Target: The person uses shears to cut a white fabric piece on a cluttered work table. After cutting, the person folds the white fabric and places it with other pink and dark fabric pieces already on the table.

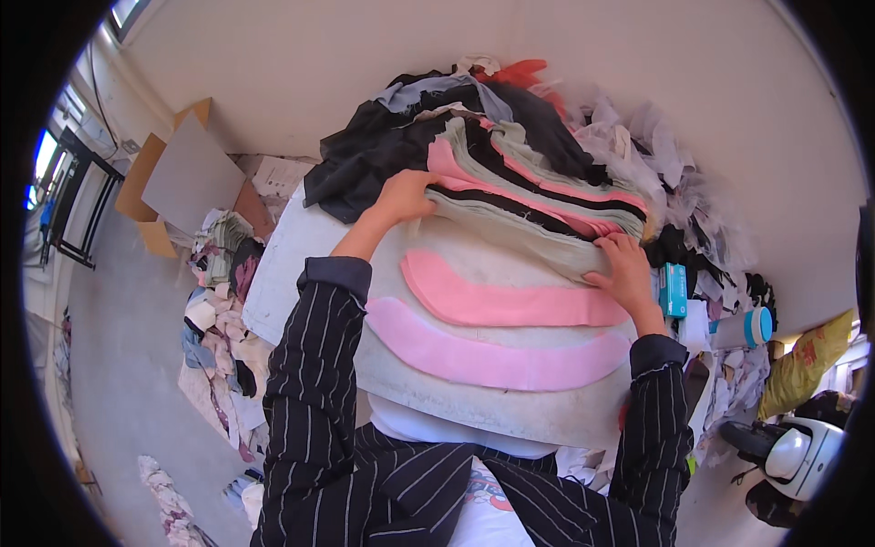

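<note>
A pale grey-green fabric piece (pixel 515 237) stretches between my hands at the front of a stack of cut fabric strips (pixel 510 178) in pink, black and grey-green. Its left end is pinched by my left hand (pixel 407 196), fingers closed on the cloth edge. My right hand (pixel 623 271) grips the other end, thumb and fingertips together. Nearer to me, a curved coral-pink fabric strip (pixel 510 303) lies flat on the white table (pixel 437 407). Below it is a curved lilac-pink strip (pixel 497 362), also flat.
Black cloth (pixel 360 150) is heaped behind the stack against the wall. To the right are a blue box (pixel 673 290), a blue-lidded tub (pixel 756 326) and sheer scraps (pixel 679 182). Fabric scraps (pixel 223 337) and an open carton (pixel 191 178) sit left; a white scooter (pixel 802 456) stands right.
</note>
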The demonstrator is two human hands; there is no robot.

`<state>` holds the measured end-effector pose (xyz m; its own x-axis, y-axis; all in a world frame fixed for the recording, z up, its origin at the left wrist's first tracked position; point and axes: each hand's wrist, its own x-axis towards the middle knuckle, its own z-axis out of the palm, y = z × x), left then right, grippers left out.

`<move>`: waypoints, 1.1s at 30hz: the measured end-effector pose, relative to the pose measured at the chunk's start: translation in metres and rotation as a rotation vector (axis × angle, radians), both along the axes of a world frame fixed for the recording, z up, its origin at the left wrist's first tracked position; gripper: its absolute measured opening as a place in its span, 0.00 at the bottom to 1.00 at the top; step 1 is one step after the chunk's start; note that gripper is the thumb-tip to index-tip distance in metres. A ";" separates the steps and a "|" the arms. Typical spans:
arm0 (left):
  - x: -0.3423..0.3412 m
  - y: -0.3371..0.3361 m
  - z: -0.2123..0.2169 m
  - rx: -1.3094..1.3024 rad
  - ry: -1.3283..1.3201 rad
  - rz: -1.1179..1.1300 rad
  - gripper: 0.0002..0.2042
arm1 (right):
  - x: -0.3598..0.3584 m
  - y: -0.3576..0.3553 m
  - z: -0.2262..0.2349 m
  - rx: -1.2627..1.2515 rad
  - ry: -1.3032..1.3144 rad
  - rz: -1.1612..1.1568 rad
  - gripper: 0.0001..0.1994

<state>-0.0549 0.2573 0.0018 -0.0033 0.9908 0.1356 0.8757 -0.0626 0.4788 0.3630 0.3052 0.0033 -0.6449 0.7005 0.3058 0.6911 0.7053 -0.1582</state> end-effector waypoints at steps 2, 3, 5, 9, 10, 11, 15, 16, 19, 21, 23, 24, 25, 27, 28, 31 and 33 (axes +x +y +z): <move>-0.001 0.010 0.014 -0.088 0.043 -0.002 0.24 | -0.001 0.007 0.006 -0.055 -0.014 0.010 0.30; -0.006 0.018 0.015 -0.254 0.042 0.007 0.29 | -0.004 0.008 0.008 -0.061 -0.031 0.001 0.31; 0.007 0.020 0.018 -0.174 0.292 -0.007 0.36 | -0.004 0.008 0.012 -0.065 -0.070 -0.032 0.34; 0.026 0.010 0.032 0.041 0.577 -0.170 0.51 | -0.005 -0.002 0.020 0.103 -0.102 0.027 0.47; 0.025 0.012 0.033 0.095 0.622 -0.228 0.53 | -0.008 0.001 0.020 0.120 -0.092 0.041 0.48; 0.024 0.015 0.034 0.151 0.667 -0.286 0.54 | -0.012 0.004 0.020 0.138 -0.083 0.054 0.49; 0.039 0.052 0.052 0.114 0.831 -0.478 0.62 | -0.013 0.024 0.014 0.072 -0.140 0.024 0.51; 0.044 0.065 0.056 0.078 0.874 -0.519 0.63 | -0.012 0.029 0.015 0.063 -0.160 0.010 0.51; 0.037 0.088 0.055 0.033 0.830 -0.500 0.63 | -0.019 0.043 0.011 0.103 -0.226 0.055 0.51; 0.027 0.088 0.049 -0.004 0.775 -0.459 0.58 | -0.026 0.044 0.009 0.203 -0.204 0.132 0.50; 0.036 0.091 0.037 -0.109 0.722 -0.479 0.56 | -0.014 0.040 0.005 0.134 -0.210 0.137 0.49; 0.040 0.092 0.032 -0.163 0.696 -0.487 0.55 | -0.009 0.038 0.004 0.100 -0.211 0.141 0.49; 0.040 0.092 0.038 -0.272 0.641 -0.549 0.53 | -0.006 0.039 0.004 0.123 -0.172 0.180 0.47; 0.013 0.083 0.049 -0.465 0.472 -0.588 0.53 | -0.020 0.048 0.014 0.064 -0.195 0.276 0.45; 0.009 0.084 0.055 -0.546 0.374 -0.628 0.53 | -0.021 0.055 0.018 0.035 -0.224 0.302 0.44; 0.009 0.102 0.060 -0.385 0.557 -0.451 0.58 | -0.012 0.078 0.026 0.053 -0.297 0.271 0.46; -0.028 0.075 0.078 -0.331 0.583 -0.268 0.59 | -0.028 0.093 0.022 0.060 -0.277 0.295 0.50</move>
<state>-0.0832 0.3326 0.0798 0.2268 0.9369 -0.2659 0.9694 -0.2434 -0.0306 0.3350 0.3979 0.0253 -0.8792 0.4593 0.1266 0.4683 0.8820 0.0528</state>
